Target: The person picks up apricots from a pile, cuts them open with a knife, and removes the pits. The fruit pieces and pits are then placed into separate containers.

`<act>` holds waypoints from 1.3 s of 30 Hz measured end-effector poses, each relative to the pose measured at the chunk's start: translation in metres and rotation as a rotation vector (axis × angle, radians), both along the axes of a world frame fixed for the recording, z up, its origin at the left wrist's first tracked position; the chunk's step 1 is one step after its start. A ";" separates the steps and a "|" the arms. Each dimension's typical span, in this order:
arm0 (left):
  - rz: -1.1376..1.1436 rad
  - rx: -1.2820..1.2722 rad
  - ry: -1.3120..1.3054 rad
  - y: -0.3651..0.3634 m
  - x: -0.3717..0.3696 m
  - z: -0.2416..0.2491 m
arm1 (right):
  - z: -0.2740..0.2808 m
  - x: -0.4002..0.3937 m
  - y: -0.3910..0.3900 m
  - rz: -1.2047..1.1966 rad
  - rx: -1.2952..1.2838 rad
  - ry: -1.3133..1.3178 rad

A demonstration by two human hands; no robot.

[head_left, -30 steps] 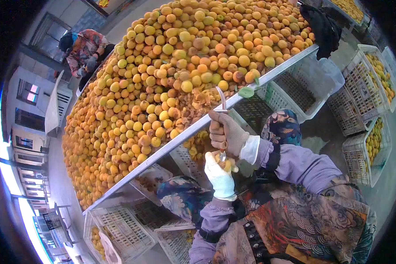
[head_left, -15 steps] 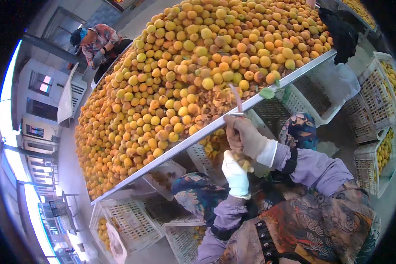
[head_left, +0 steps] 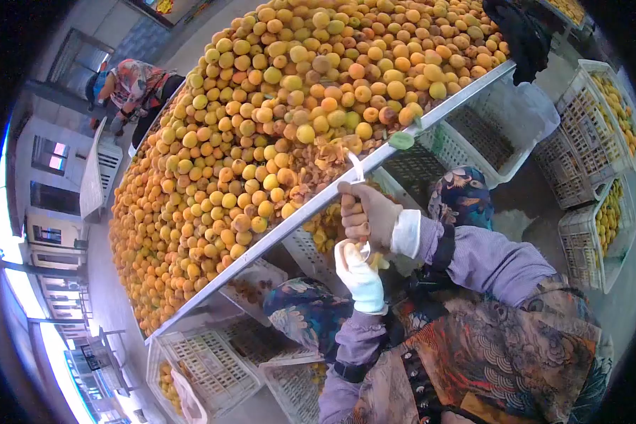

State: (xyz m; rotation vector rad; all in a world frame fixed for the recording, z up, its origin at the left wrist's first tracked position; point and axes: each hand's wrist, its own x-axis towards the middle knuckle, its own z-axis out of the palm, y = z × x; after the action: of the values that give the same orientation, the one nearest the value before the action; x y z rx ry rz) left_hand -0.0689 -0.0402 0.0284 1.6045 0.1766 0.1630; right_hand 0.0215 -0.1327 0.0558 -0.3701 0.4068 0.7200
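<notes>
My right hand (head_left: 371,214), in a tan glove with a white cuff, is closed around a slim, pale, knife-like tool (head_left: 356,168). One end of the tool sticks up above the fist, over the metal edge of the fruit table. Just below, my left hand (head_left: 360,274) in a white glove has its fingers curled around a yellowish apricot (head_left: 381,261), mostly hidden by the glove. The two hands are close together, in front of the table edge. Beyond them lies a big heap of apricots (head_left: 219,162), with torn fruit scraps (head_left: 325,159) near the rim.
A metal rim (head_left: 261,252) borders the heap. White plastic crates stand below it, one at the lower left (head_left: 208,367) and one at the right (head_left: 484,141). More crates of fruit (head_left: 593,120) are stacked far right. Another person (head_left: 138,88) bends at the heap's far left.
The whole view has shifted, so the heap and hands appear further left. My right fist has turned, and the tool's upper end tilts differently. The other person leans lower.
</notes>
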 end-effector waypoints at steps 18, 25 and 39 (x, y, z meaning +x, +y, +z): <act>-0.020 -0.190 -0.122 0.039 0.024 -0.015 | 0.024 -0.037 -0.004 0.051 -0.662 -0.400; 0.041 -0.066 -0.071 0.020 0.025 0.016 | -0.008 -0.038 0.016 0.060 -0.822 -0.526; 0.033 0.440 -0.323 0.015 0.022 -0.004 | -0.013 -0.042 0.010 0.074 -0.695 -0.470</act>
State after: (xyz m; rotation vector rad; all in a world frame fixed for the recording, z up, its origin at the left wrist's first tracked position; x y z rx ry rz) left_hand -0.0469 -0.0250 0.0245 1.9839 -0.0912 0.5107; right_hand -0.0209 -0.1227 0.0423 -1.1892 0.1830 0.5217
